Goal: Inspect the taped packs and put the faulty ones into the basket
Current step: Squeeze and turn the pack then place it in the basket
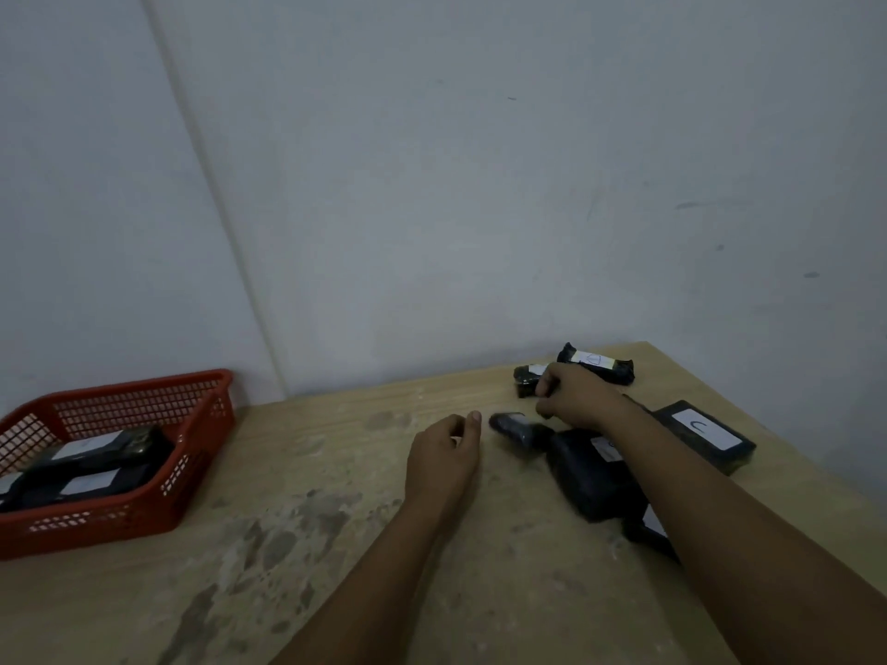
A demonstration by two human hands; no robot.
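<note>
Taped packs within reach, and the ways we could misjudge them

Taped packs lie clustered at the right end of the tabletop (pixel 336 520): a small one (pixel 525 380) by the wall, a labelled one (pixel 597 363) just behind it, a flat one with a white label (pixel 705 436) near the right edge, a large dark one (pixel 593 472) under our right forearm, and a small blurred one (pixel 516 427) lying between our hands. Another sits partly hidden beneath the forearm. The red basket (pixel 120 391) stands well apart at the left, already holding several packs (pixel 96 458)

Our right hand (pixel 576 395) hovers over the small pack by the wall with fingers curled; we cannot tell whether its grip has closed on that pack or only touches it. Our left hand (pixel 446 453) rests near the blurred pack, fingers loosely curled, holding nothing

We judge the main risks to be these:

- Blur and dim light hide the tape seams, so we could pass a faulty pack or reject a sound one unless we turn each pack over
- Our right forearm lies across the large pack and could drag it, or nudge the flat pack towards the right edge
- The small pack is glossy and may slip from a shallow pinch
- The basket is far off, so a tossed pack could miss it or bounce off the rim
- Sound and unchecked packs lie mixed together, and we could lose track of which is which
</note>
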